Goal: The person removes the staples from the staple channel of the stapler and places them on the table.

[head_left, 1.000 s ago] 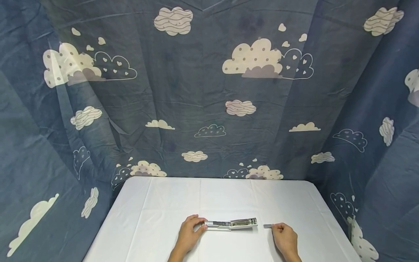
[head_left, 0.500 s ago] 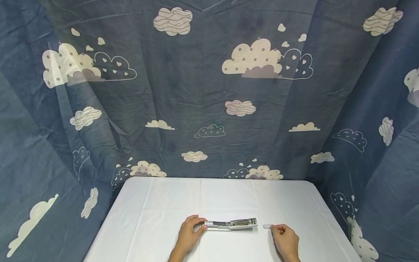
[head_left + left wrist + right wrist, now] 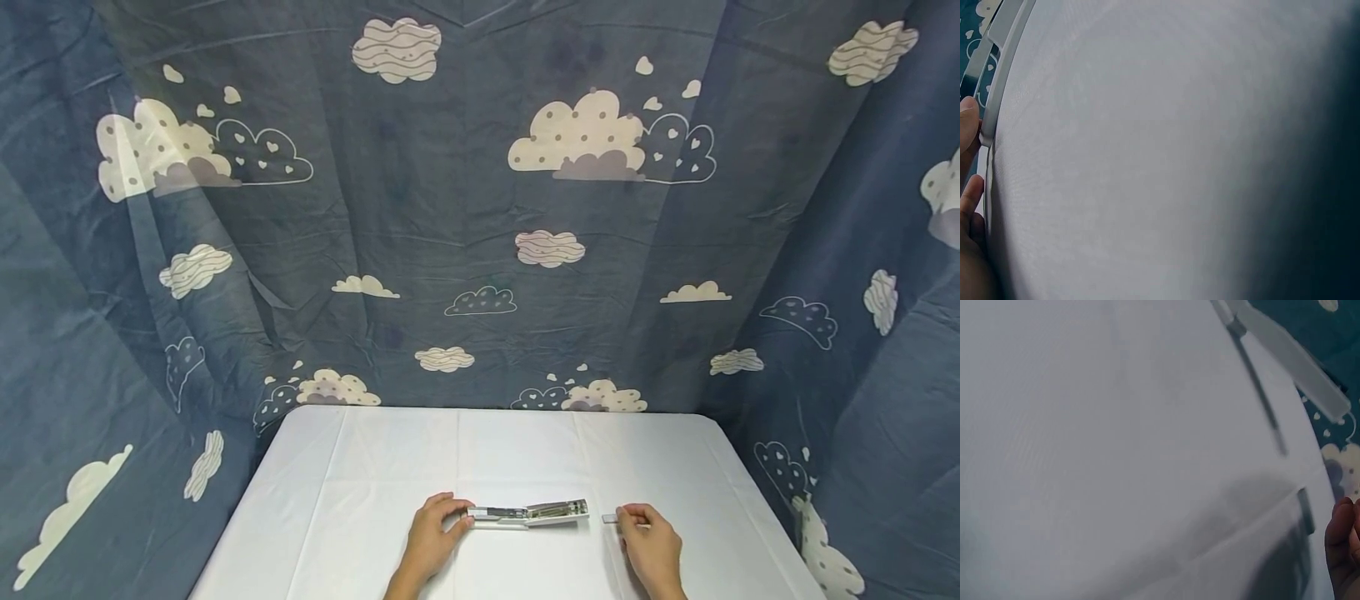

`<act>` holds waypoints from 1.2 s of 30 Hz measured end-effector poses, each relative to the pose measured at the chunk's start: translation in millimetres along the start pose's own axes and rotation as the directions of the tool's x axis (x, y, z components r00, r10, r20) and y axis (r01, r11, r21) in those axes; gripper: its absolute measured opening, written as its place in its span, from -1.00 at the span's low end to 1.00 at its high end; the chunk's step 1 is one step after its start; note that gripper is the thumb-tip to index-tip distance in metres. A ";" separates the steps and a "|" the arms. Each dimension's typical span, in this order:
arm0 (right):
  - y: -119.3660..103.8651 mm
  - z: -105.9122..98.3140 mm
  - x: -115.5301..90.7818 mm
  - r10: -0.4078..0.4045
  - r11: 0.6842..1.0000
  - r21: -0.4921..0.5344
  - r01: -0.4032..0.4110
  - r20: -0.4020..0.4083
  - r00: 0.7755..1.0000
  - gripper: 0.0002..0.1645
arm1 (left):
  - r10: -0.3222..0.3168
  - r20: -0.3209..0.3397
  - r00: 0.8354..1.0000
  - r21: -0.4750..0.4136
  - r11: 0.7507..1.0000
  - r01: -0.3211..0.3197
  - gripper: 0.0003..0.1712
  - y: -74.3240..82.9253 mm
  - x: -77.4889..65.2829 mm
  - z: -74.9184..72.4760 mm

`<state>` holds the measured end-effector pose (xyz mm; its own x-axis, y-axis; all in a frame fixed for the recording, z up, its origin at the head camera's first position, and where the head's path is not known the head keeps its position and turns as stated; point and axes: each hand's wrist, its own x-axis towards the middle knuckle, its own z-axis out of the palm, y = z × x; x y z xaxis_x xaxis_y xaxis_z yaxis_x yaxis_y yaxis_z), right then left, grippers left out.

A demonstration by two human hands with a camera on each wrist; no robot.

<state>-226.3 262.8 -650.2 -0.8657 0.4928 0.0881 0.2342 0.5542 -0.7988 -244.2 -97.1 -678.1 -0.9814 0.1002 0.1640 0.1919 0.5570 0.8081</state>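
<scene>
A white and silver stapler lies across the table, its top swung back so that the metal parts show. My left hand grips its left end between thumb and fingers; in the left wrist view a fingertip meets the stapler's pale edge. Just right of the stapler is a small grey strip of staples. My right hand pinches at the strip's right end. Curled fingers show beside the strip in the right wrist view; their exact contact is hidden there.
A white cloth covers the table, with fold lines across it. Dark blue curtains with pale cloud prints stand behind the table and along both sides.
The fingers of my right hand have shifted their hold, the index finger reaching further forward over the strip of staples. My left hand and the stapler have stayed in place.
</scene>
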 end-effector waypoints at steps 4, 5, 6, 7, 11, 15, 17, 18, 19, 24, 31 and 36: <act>-19.3 -1.5 0.0 -0.051 0.998 0.019 0.051 -0.008 0.999 -0.77 | -0.001 -0.001 1.000 0.000 1.000 0.001 -0.70 0.2 -0.2 0.0; -24.6 -1.8 -0.2 -0.060 0.998 0.027 0.060 -0.006 0.998 -0.78 | 0.001 -0.001 1.000 0.002 1.000 -0.001 -0.70 0.1 0.0 0.1; -29.7 -2.1 -0.5 -0.068 0.997 0.040 0.069 -0.005 0.998 -0.79 | 0.003 -0.003 1.000 0.003 1.000 -0.003 -0.70 0.1 0.2 0.1; -34.6 -2.2 -1.0 -0.081 0.995 0.055 0.081 -0.002 0.997 -0.79 | 0.002 -0.003 1.000 0.004 1.000 -0.002 -0.70 0.0 0.6 0.1; -50.8 -0.7 -3.2 -0.120 0.989 0.092 0.119 0.009 0.993 -0.80 | 0.002 -0.009 1.000 0.010 1.000 -0.002 -0.71 -0.7 2.3 0.3; -62.2 2.7 -6.7 -0.141 0.985 0.106 0.139 0.013 0.990 -0.84 | 0.006 -0.020 1.000 0.018 1.000 -0.006 -0.72 -1.1 3.3 0.9; -66.5 5.0 -8.8 -0.153 0.983 0.102 0.152 0.011 0.988 -0.87 | 0.010 -0.026 1.000 0.018 1.000 -0.010 -0.73 -0.7 3.3 0.9; -68.2 6.3 -9.9 -0.163 0.982 0.101 0.161 0.013 0.987 -0.89 | 0.009 -0.027 1.000 0.016 1.000 -0.009 -0.73 -0.5 3.3 0.8; -70.0 7.9 -11.1 -0.174 0.980 0.101 0.172 0.014 0.985 -0.91 | 0.010 -0.029 1.000 0.014 1.000 -0.009 -0.73 -0.2 3.3 0.7; -80.4 18.6 -18.8 -0.243 0.965 0.114 0.238 0.037 0.969 -0.95 | 0.011 -0.032 0.999 0.014 1.000 -0.011 -0.73 0.1 2.5 0.4; -92.7 38.6 -29.9 -0.293 0.952 0.119 0.282 0.081 0.953 -0.93 | 0.009 -0.024 1.000 0.008 1.000 -0.009 -0.72 -0.1 1.8 -0.1; -99.2 53.2 -37.4 -0.314 0.946 0.127 0.298 0.125 0.941 -0.93 | 0.003 -0.014 1.000 0.009 1.000 -0.003 -0.72 -1.0 2.7 0.5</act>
<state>-240.6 153.8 -605.9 -0.9435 0.2065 0.2591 -0.0928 0.5860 -0.8050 -247.0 -96.9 -678.7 -0.9806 0.0899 0.1742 0.1943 0.5643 0.8024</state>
